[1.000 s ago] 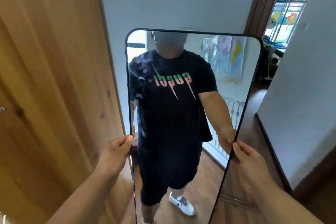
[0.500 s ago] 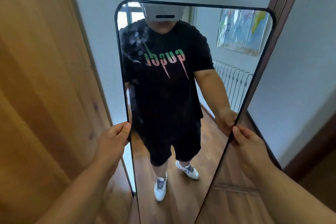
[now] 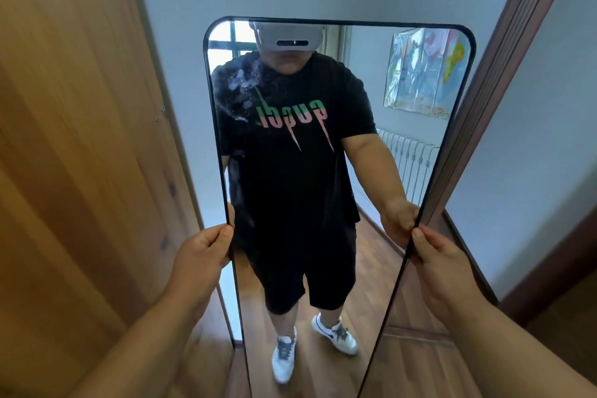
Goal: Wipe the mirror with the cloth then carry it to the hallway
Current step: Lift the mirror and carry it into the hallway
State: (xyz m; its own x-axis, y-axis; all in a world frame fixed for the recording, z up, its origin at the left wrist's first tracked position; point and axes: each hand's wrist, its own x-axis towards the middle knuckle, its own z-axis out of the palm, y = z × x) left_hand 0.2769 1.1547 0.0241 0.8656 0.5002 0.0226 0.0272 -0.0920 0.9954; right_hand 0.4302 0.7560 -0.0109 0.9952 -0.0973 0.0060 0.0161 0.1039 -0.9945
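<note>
Wooden door [image 3: 64, 139] at 9 o'clock; left hand [image 3: 202, 252] and right hand [image 3: 434, 257] grip the mirror [image 3: 371, 171] edges, fingers curled, probably for balance in carrying.

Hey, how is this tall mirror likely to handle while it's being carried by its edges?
Probably rigid: the mirror keeps straight edges between the left hand and right hand. Likely fragile glass. Its thin dark frame gives little grip, so it may slip.
</note>
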